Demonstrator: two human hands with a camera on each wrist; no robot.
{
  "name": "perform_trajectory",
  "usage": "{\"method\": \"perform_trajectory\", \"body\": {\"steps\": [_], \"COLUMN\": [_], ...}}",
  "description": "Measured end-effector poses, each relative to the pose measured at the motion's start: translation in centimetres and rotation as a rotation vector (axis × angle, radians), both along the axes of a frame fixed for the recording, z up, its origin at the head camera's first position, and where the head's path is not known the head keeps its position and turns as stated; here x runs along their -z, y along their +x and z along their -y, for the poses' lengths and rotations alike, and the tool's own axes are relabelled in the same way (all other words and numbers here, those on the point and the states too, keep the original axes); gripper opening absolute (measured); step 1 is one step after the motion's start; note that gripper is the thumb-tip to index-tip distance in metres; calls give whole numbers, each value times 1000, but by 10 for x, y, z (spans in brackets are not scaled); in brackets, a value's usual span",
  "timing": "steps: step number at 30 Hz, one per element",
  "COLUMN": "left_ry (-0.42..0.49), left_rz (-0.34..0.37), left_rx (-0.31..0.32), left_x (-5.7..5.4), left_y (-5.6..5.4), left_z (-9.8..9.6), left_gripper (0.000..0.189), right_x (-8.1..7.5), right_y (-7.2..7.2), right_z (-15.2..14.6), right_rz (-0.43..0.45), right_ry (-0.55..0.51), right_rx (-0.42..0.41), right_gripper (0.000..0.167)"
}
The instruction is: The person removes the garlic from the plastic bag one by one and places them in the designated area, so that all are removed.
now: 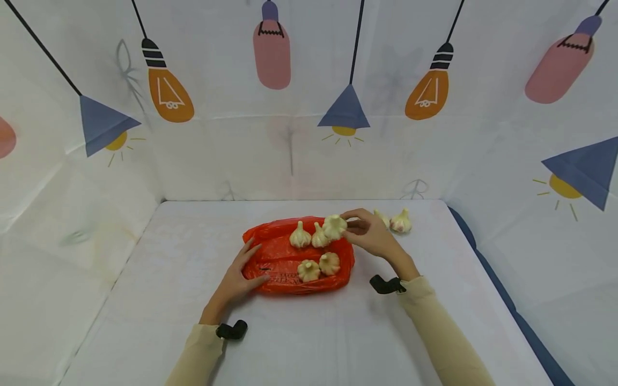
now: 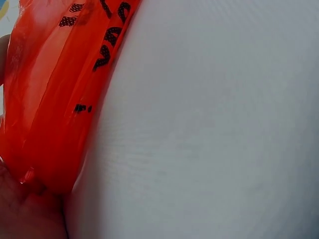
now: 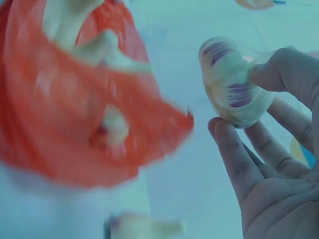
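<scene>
Thumb and fingertips of my right hand [image 1: 369,233] pinch a pale garlic bulb [image 1: 334,227] at the right back edge of a red plastic bag [image 1: 277,252]. Purple streaks mark this bulb in the right wrist view. The bag lies spread with its sides raised, and black print shows on it. Inside it sit several more garlic bulbs [image 1: 300,236], some at the back and some at the front [image 1: 309,271]. My left hand [image 1: 237,276] rests on the bag's left end, fingers spread along the edge and thumb reaching over the front corner.
Two garlic bulbs [image 1: 401,221] lie on the white table [image 1: 309,343] behind my right hand, one partly hidden by it. A white sheet [image 1: 222,155] printed with lamps and bulbs rises along the table's back and sides.
</scene>
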State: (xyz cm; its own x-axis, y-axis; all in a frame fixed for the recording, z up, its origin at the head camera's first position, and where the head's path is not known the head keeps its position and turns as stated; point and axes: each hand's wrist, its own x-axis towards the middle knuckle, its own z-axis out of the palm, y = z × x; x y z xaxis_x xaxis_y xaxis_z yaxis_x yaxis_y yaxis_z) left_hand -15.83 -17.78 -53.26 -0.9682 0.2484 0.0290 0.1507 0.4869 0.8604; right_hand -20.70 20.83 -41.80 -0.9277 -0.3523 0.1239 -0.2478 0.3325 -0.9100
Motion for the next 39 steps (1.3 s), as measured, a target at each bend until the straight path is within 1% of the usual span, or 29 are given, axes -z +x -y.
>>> {"method": "perform_trajectory", "body": {"steps": [5,9,12,17,21,24,28,32,36,39], "left_ry": [-47,-65,-60,-67,-58,-39,12,70,136,161], "left_rz": [-30,-34,-46,-86,-73,-41,-15,-7,14,24], "left_rx": [22,34,48,69,65,42,14,7,-1,1], "left_x": [0,-2,-3,-3,-4,-5,-4,-4,-2,0], "left_y": [-3,-5,-8,-14,-17,-17,-16,-14,-15,-16], "left_z": [4,6,7,10,9,10,9,8,7,7], "left_gripper": [88,89,89,88,87,86,84,81,78,79], "right_x": [7,13,16,20,27,33,41,48,52,52], "right_y": [0,1,3,6,8,9,8,4,1,-1], "right_z": [-33,-57,-73,-94,-110,-119,-129,-139,-147,-149], "right_rz": [1,-6,-6,-4,-5,-3,-3,-17,-50,-50], "right_ry": [-16,-8,-16,-66,-76,-71,-86,-163,-234,-252], "right_rx": [84,165,211,267,316,368,465,530,579,627], "right_gripper": [42,42,43,44,46,45,42,41,42,43]}}
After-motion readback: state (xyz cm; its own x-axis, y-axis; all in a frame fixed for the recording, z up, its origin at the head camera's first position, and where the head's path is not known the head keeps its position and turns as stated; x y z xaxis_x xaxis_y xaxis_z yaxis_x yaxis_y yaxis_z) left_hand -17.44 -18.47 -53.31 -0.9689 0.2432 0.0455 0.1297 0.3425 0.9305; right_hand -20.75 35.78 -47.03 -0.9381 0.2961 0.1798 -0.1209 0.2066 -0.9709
